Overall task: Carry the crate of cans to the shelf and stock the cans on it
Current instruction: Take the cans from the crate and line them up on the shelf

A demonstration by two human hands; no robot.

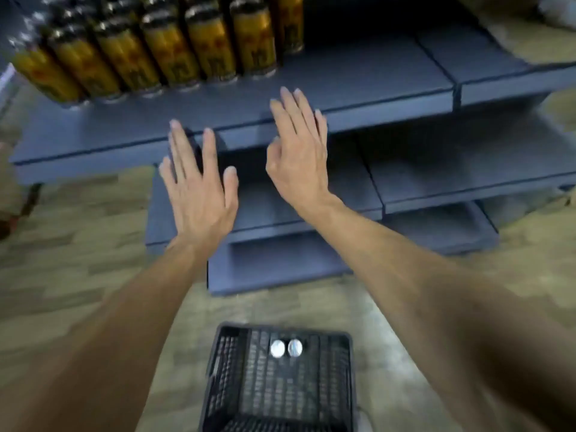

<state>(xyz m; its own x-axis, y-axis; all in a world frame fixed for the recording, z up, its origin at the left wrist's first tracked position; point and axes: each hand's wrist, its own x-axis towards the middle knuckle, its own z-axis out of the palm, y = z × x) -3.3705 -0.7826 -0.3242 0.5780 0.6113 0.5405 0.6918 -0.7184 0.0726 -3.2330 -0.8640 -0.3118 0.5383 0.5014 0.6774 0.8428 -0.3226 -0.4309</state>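
Note:
Several yellow-and-black cans (162,48) stand in rows on the left part of the top blue-grey shelf (358,79). A black mesh crate (280,391) sits on the floor below me, with two cans (286,348) standing in it, only their silver tops showing. My left hand (199,188) hovers in front of the shelf's front edge, fingers spread, holding nothing. My right hand (299,151) is just to its right, fingers apart over the shelf edge, also empty. Both hands are well above the crate.
Lower blue-grey shelves (436,179) step out beneath the top one. The right part of the top shelf holds no cans. A wood-pattern floor (78,244) surrounds the shelving. Something pale lies at the top right corner (554,7), blurred.

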